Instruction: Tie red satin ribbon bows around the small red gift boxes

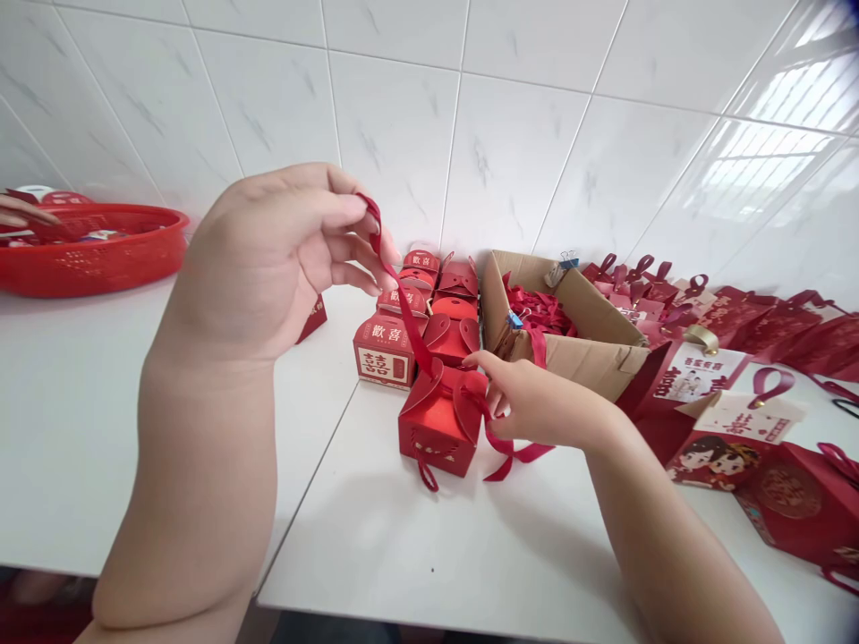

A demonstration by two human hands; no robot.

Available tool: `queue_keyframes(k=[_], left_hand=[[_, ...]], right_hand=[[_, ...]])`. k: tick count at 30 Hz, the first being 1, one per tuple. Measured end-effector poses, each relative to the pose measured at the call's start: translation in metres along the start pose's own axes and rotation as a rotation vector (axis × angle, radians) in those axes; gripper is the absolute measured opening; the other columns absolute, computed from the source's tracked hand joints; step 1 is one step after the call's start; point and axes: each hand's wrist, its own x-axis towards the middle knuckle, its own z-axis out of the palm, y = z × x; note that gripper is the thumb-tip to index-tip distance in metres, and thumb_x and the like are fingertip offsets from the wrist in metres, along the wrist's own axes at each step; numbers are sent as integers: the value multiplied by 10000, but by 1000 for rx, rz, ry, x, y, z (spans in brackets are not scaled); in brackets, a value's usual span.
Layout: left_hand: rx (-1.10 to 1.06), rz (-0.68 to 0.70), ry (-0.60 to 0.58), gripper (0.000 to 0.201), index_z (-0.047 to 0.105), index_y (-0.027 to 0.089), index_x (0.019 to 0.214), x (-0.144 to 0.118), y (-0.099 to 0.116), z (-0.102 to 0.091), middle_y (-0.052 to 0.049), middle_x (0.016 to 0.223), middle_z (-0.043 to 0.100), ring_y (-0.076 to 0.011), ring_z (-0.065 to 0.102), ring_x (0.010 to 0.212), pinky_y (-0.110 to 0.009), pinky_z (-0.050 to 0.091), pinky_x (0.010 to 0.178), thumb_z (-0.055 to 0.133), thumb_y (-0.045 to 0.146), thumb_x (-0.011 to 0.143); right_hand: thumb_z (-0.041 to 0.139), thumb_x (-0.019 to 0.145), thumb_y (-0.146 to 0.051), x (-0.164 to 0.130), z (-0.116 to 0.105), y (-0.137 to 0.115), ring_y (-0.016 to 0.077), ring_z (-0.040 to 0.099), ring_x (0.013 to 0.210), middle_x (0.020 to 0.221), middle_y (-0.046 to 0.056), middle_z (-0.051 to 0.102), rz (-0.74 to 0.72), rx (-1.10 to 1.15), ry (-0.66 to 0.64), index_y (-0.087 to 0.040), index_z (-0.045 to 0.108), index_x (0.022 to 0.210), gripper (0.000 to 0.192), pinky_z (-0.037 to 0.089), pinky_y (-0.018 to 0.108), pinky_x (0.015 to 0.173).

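Raising your left hand (pixel 288 241) above the worktop (pixel 376 546), you pinch the dark red ribbon (pixel 411 326) between thumb and forefinger; it slants down to the top of the red box (pixel 439 434), apparently held high to keep that length taut and off the flaps. Your right hand (pixel 540 401) is low at the box's right side, forefinger stretched toward its top, other fingers curled by the ribbon (cannot tell whether they grip it); a steadying role seems likely. The box stands upright, well back from the worktop's front edge, just right of the seam, presumably so both hands meet there. A loose ribbon end trails to its right. Toward the right edge you have decorated gift bags (pixel 792 496), placed upright, probably to keep their shape. Behind the box, two rows of similar boxes (pixel 382 351) run toward the rear edge, packed close, perhaps to save room. Right of them, an open carton (pixel 591 362) holds more ribbons (pixel 543 306), seemingly for easy reach. Toward the left rear, another person's hand (pixel 25 213) is at a red basket (pixel 87 268).
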Motion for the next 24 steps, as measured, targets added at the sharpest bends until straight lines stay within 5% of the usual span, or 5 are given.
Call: queue_keyframes(k=[5, 11, 15, 18, 24], left_hand=[[-41, -5, 1, 218, 637, 158, 593, 1, -1, 0, -42, 556, 586, -149, 570, 506, -272, 458, 463, 510, 73, 749], [-10, 9, 48, 216, 626, 169, 565, 2, -3, -1, -34, 528, 559, -130, 536, 479, -244, 435, 430, 523, 83, 735], [8, 7, 16, 209, 624, 167, 596, 0, -3, -1, -29, 554, 585, -127, 553, 487, -234, 445, 437, 517, 85, 756], [24, 33, -8, 195, 647, 142, 632, -4, -1, 0, -25, 590, 615, -114, 574, 506, -214, 447, 447, 533, 87, 781], [51, 58, -105, 58, 719, 108, 733, -9, 3, 1, -13, 618, 658, -88, 594, 523, -205, 496, 514, 700, 69, 695]], right_hand=[[522, 750, -191, 0, -4, 2, 145, 542, 606, 701, -17, 584, -61, 138, 141, -255, 453, 1251, 510, 403, 248, 532], [596, 804, -316, -13, -23, 2, 88, 467, 462, 557, -44, 499, -101, 482, 325, -210, 602, 953, 183, 335, 203, 419], [715, 743, -374, -9, -24, 2, 42, 389, 388, 514, -60, 505, -176, 839, 267, -189, 622, 849, 233, 309, 192, 395], [728, 726, -309, -2, -25, 10, 33, 425, 377, 663, -5, 648, -216, 1027, 179, -175, 670, 849, 191, 366, 206, 407], [697, 684, -196, 2, -33, 28, 133, 653, 636, 909, 32, 716, -247, 1024, 108, -214, 725, 931, 249, 545, 286, 629]])
